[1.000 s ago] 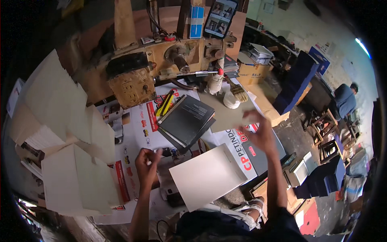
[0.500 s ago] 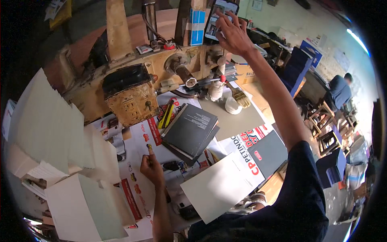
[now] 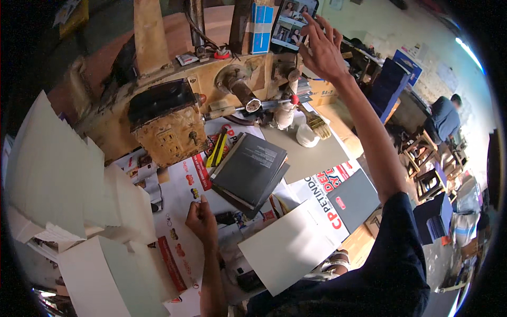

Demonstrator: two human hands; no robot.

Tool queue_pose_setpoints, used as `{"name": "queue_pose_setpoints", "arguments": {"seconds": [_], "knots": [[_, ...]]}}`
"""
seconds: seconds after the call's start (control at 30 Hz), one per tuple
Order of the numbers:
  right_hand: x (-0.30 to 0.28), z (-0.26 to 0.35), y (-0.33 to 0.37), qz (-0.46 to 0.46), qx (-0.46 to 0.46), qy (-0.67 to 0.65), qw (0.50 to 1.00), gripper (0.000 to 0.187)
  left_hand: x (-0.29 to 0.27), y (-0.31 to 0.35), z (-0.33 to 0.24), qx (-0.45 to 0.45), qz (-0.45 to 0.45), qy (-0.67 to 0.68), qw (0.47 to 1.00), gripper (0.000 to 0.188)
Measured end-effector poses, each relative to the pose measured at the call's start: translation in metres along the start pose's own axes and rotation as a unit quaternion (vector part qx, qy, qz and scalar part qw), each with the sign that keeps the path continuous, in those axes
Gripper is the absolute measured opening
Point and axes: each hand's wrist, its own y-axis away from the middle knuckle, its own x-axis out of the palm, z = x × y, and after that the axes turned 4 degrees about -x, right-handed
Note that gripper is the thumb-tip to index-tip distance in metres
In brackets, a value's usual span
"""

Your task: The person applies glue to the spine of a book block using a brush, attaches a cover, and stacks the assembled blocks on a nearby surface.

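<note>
At the top, a black smartphone [image 3: 285, 38] stands upright beside a blue box, its lit screen showing several photos. My right hand [image 3: 326, 55] is raised at the phone's right edge, fingers spread and holding nothing. Low over the printed sheets, my left hand [image 3: 200, 222] is curled into a loose fist with the thumb up; nothing shows in it. Just beyond it lies a stack of dark grey booklets [image 3: 248, 168], with a yellow-and-black cutter knife [image 3: 217, 149] along its left side. A blank white sheet [image 3: 290, 248] partly covers another dark grey cover [image 3: 354, 198] in front of me.
Tall stacks of pale paper [image 3: 47, 169] fill the left. A worn metal machine box [image 3: 166, 124] and bench pipes stand behind. A brush [image 3: 318, 127] rests by a white glue pot [image 3: 306, 136] on grey board [image 3: 296, 164]. Another person [image 3: 444, 117] sits far right.
My right hand has shifted right, its fingers moving off the middle of the phone screen. The screen now shows a grid of larger photos. My left hand remains nearly in place.
</note>
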Motion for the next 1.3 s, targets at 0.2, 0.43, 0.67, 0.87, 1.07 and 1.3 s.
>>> {"name": "queue_pose_setpoints", "arguments": {"seconds": [0.2, 0.43, 0.67, 0.87, 1.07, 1.3], "knots": [[0.003, 0.004, 0.003, 0.031, 0.013, -0.003, 0.999, 0.041, 0.0, 0.0, 0.01, 0.001, 0.022, 0.037, 0.999, 0.045], [0.009, 0.017, 0.015, 0.046, -0.002, -0.005, 0.999, 0.034, -0.005, -0.001, -0.001, 0.026, 0.037, 0.018, 0.999, 0.045], [0.012, 0.021, 0.022, 0.024, 0.005, -0.026, 0.999, 0.036, 0.002, 0.0, 0.001, 0.037, 0.018, -0.01, 0.999, 0.045], [-0.009, 0.021, 0.009, -0.038, 0.03, -0.029, 0.998, 0.039, 0.0, -0.001, 0.006, 0.019, 0.026, -0.02, 0.999, 0.045], [-0.011, 0.009, 0.007, -0.069, 0.07, -0.028, 0.995, 0.04, 0.002, 0.002, -0.001, 0.019, 0.028, -0.019, 0.999, 0.045], [0.007, -0.027, 0.016, -0.167, 0.16, -0.117, 0.966, 0.034, 0.002, 0.003, -0.003, 0.02, 0.038, -0.031, 0.999, 0.044]]}}
